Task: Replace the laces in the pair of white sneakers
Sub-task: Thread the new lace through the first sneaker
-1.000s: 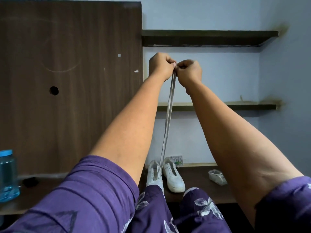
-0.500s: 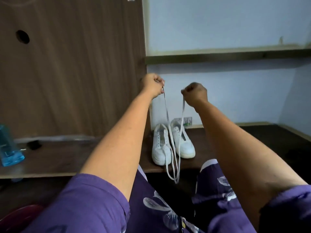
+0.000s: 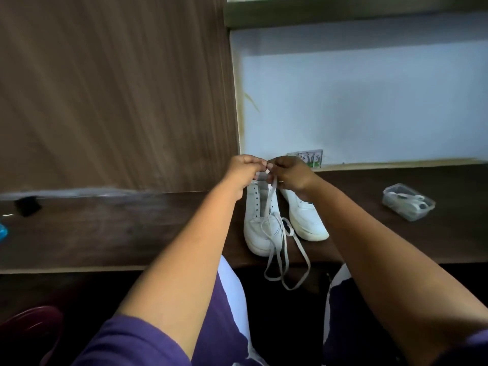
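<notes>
Two white sneakers stand side by side on the dark wooden desk [image 3: 132, 228], toes toward me. The left sneaker [image 3: 260, 223] has open eyelets, and a flat grey-white lace [image 3: 280, 249] runs from its tongue area down over the toe, looping past the desk edge. The right sneaker [image 3: 306, 215] is partly hidden behind my right wrist. My left hand [image 3: 244, 171] and my right hand [image 3: 289, 173] meet just above the left sneaker's collar, each pinching the lace ends between fingertips.
A clear plastic box [image 3: 408, 202] with white items sits on the desk at the right. A small black object [image 3: 27, 206] and the edge of a blue bottle [image 3: 3, 231] lie at the far left. A wood panel and pale wall rise behind.
Both hands have come down from high overhead to just above the left sneaker and drawn together. The taut lace has gone slack and now hangs over the desk edge.
</notes>
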Demonstrator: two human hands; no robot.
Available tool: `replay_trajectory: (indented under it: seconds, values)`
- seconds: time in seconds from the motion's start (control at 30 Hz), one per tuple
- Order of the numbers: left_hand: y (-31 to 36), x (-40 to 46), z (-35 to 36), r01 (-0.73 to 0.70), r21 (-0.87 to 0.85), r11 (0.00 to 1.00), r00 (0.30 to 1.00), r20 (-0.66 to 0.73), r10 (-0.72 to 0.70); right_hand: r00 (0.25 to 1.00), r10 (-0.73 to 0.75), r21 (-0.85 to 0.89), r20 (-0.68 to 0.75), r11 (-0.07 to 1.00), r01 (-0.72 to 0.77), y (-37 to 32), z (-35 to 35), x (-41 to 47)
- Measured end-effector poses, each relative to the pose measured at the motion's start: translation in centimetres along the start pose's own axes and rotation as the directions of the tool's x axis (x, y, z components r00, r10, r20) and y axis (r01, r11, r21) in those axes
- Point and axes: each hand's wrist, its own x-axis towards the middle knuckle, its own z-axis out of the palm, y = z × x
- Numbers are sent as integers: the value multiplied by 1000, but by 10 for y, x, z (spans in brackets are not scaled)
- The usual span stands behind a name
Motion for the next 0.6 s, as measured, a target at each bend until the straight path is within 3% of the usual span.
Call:
replay_trajectory:
  seconds: [0.07,0.1,0.2,0.27,0.4,0.47,0.6]
  values:
    - [-20,16,-3,56,52,997,998,-28,-54,994,19,-172,-112,984,-38,24,-3,7]
    - [-33,23,-6,97,113,989,994,-57,-91,994,35,-310,-101,949,-65,35,-5,9]
    - [-69,40,-9,209,494,844,978,-128,-168,990,110,-721,91,693,-11,53,-7,16]
    - [-81,39,-5,242,643,727,969,-122,-216,990,87,-772,113,634,32,49,-4,17]
    - [-84,27,5,268,710,652,952,-91,-293,989,55,-806,137,587,79,47,4,16]
    - [-86,26,6,269,709,651,953,-100,-285,991,41,-823,129,561,84,51,9,13]
    - [-87,30,5,345,522,780,924,-43,-380,992,23,-863,121,496,94,56,17,17]
